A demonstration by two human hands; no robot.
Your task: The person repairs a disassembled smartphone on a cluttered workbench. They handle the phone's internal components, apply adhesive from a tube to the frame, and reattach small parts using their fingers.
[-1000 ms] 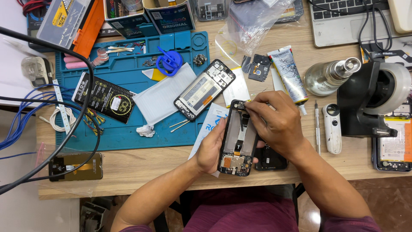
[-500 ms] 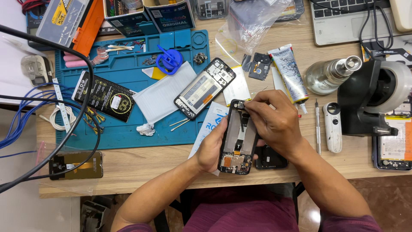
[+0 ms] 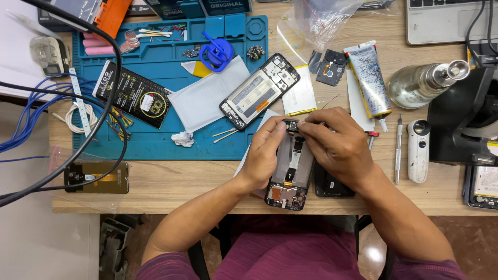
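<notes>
A wooden workbench (image 3: 171, 186) fills the view, its left third covered by a blue repair mat (image 3: 155, 145). At the right edge a black machine (image 3: 461, 124) is cut off by the frame, so its kind cannot be told; a laptop (image 3: 441, 21) at the top right shows only its lower edge.

On the mat lies a phone frame (image 3: 259, 91), back open, tilted diagonally, with a white sheet (image 3: 207, 96) beside it and a black printed pouch (image 3: 132, 96) further left. Thick black cables (image 3: 111, 67) cross the mat and hide part of it. Another phone (image 3: 96, 177) lies face up at the bench's near left edge.

The person's 2 hands meet over an opened phone (image 3: 290, 171) at the bench's front edge, standing lengthwise away from the body. The left hand (image 3: 264, 155) wraps its left side, fingers curled around the edge, thumb at the top. The right hand (image 3: 340, 148) covers the upper right corner, its fingertips pinched together on a small dark part (image 3: 290, 125) at the phone's top end; what that part is cannot be made out. A black piece (image 3: 332, 184) lies partly hidden under the right wrist.

Right of the hands lie a glue tube (image 3: 368, 78), a white handheld tool (image 3: 418, 150), and a thin metal screwdriver (image 3: 398, 150). 2 cotton swabs (image 3: 225, 135) lie on the mat near the left hand.
</notes>
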